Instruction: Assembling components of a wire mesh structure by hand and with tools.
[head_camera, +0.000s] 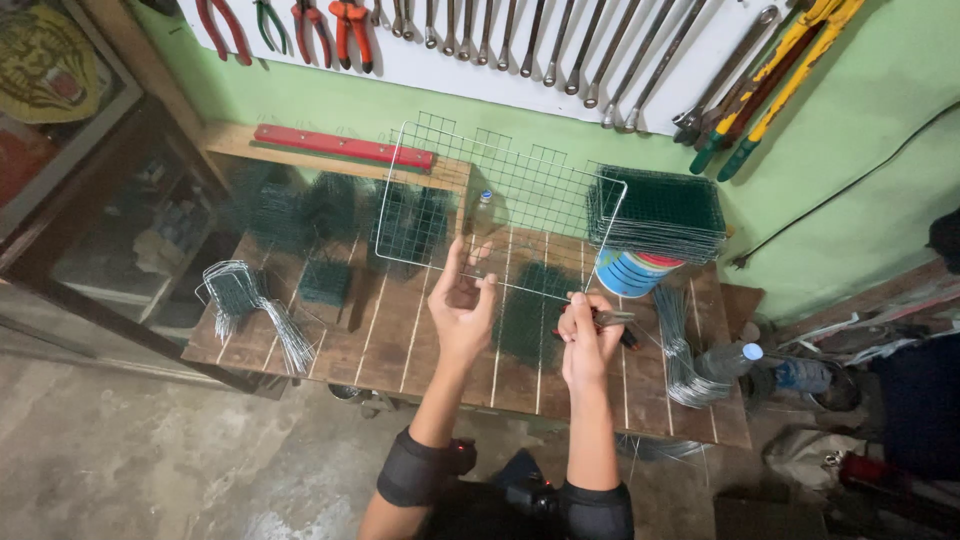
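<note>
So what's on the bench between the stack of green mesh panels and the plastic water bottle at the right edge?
In the head view, a painted can under the stack, then a bundle of bent wires reaching toward the bottle.

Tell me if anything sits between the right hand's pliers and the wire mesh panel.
Nothing visible does. The right hand holds the pliers right at the lower edge of the mesh panel, which the left hand holds up above the bench.
</note>
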